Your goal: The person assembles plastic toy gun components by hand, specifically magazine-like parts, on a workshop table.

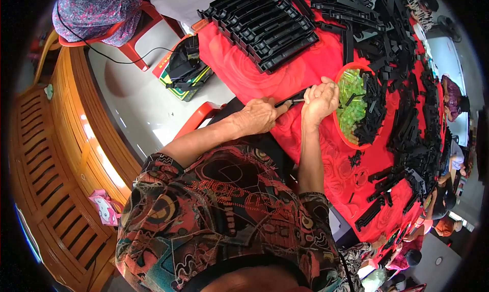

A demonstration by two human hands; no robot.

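My left hand (257,115) is closed around a long, narrow black plastic part (291,99), held over the near edge of the red cloth. In a fist beside it, my right hand (321,99) grips a thin metal-shafted tool (299,100). The tool's shaft points left and meets the black part; its handle is hidden in my fingers. Just right of my right hand stands an orange-rimmed bowl (340,126). Inside are translucent green pieces (350,93) on the left and small black pieces (373,106) on the right.
Black slotted parts (262,27) lie in a neat row on the red-clothed table (351,190). Loose black parts (407,119) are heaped along the right. A green-yellow box (183,70) and a red chair (196,119) are at left, near a wooden bench (56,180). Other people sit far right.
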